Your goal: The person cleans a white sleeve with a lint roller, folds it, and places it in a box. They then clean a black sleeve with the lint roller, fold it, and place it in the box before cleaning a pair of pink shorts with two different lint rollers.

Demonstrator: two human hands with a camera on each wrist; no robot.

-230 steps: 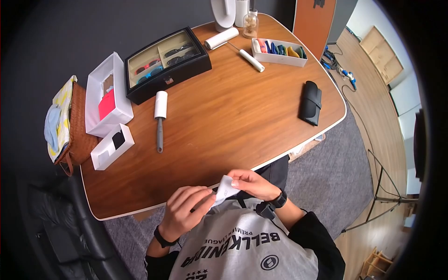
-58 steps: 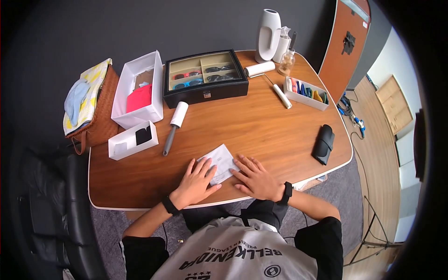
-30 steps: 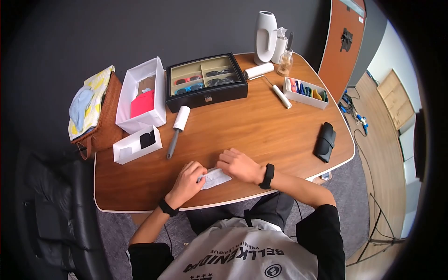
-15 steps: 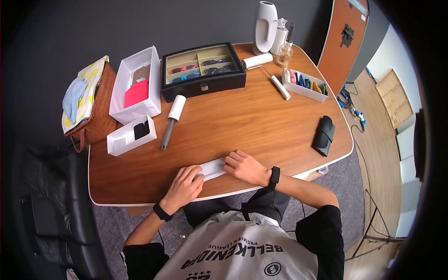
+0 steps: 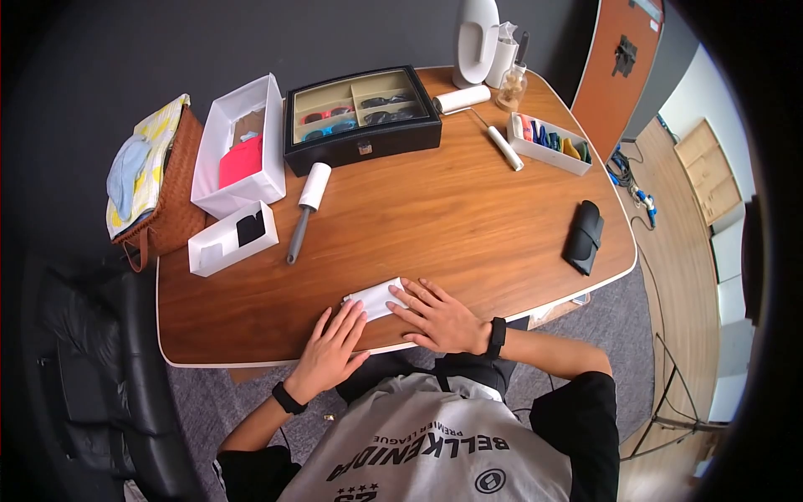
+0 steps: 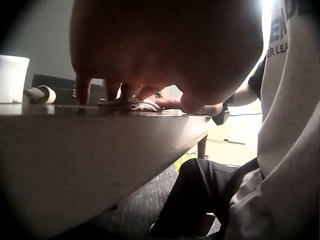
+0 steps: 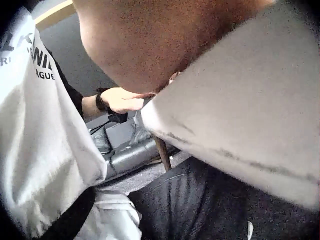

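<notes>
A white folded cloth (image 5: 376,299) lies flat near the table's front edge, in a narrow strip. My left hand (image 5: 329,351) has its straight fingers on the strip's left end. From the other side, my right hand (image 5: 443,318) rests spread fingers on its right end. Layered folds of the cloth (image 6: 137,105) show edge-on beneath the fingers in the left wrist view. Most of the right wrist view is filled by the back of the right hand (image 7: 145,40) and the table's underside, which hide the cloth.
Left on the wooden table (image 5: 468,217) are a lint roller (image 5: 309,201), a small white box (image 5: 226,255), a larger white box (image 5: 272,167) and a wicker basket (image 5: 180,205). Behind stands a sunglasses case (image 5: 368,138). A black pouch (image 5: 584,238) lies right, below a sock-like-roll box (image 5: 556,157).
The cloth went from held above the lap to spread flat on the table, then was folded into a narrow strip. Both hands have just straightened from curled fingers to flat ones on it.
</notes>
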